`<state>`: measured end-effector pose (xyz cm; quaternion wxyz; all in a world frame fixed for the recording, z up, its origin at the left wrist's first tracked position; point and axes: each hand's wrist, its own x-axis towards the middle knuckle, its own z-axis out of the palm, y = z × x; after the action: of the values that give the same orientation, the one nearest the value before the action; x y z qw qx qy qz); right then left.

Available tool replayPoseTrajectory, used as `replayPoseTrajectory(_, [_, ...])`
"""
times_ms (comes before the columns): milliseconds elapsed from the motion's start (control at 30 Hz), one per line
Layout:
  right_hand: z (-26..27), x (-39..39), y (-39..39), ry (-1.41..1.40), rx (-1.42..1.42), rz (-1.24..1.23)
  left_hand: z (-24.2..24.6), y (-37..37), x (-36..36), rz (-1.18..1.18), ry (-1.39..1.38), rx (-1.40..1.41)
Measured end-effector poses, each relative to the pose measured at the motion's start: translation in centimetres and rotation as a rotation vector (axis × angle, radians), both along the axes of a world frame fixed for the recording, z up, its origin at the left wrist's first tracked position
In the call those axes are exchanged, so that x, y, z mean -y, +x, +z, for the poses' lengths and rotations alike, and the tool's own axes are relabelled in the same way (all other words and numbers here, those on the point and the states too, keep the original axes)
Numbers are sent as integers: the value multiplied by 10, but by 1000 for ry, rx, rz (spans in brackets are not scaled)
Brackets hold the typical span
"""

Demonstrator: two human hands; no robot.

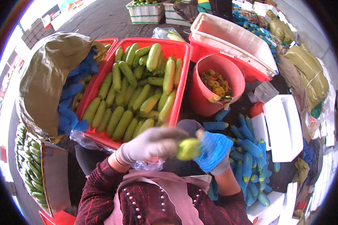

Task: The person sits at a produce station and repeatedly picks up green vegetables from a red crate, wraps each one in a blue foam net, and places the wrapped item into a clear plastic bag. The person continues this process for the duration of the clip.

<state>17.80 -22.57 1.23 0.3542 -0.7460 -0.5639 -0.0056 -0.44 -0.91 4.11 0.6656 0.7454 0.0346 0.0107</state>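
Note:
In a grey glove, my left hand (149, 143) is at the left side of a green zucchini (188, 149), blurred by motion; whether its fingers grip it is unclear. My right hand (215, 153), gloved too, has blue foam netting (214, 150) bunched around it and touches the zucchini's right end. Beyond my hands stands a red plastic crate (186, 81) of bare zucchini (124, 121). Many zucchini in blue netting (248, 164) lie piled on the ground to the right.
A red bucket (200, 98) holds wilted blossoms (215, 84). On the left, a large sack (45, 84) holds blue net sleeves (69, 112) beside a carton (56, 174) of zucchini. White foam boxes (284, 129) stand right, and a white crate (231, 36) sits behind the bucket.

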Motion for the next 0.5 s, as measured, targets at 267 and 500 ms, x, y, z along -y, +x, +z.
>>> replayPoseTrajectory(267, [-115, 23, 102, 159, -616, -646, -46, 7, -16, 637, -599, -71])
replayPoseTrajectory(500, [-112, 7, 152, 52, -1117, -564, -57, 10, -2, 529, -476, -155])
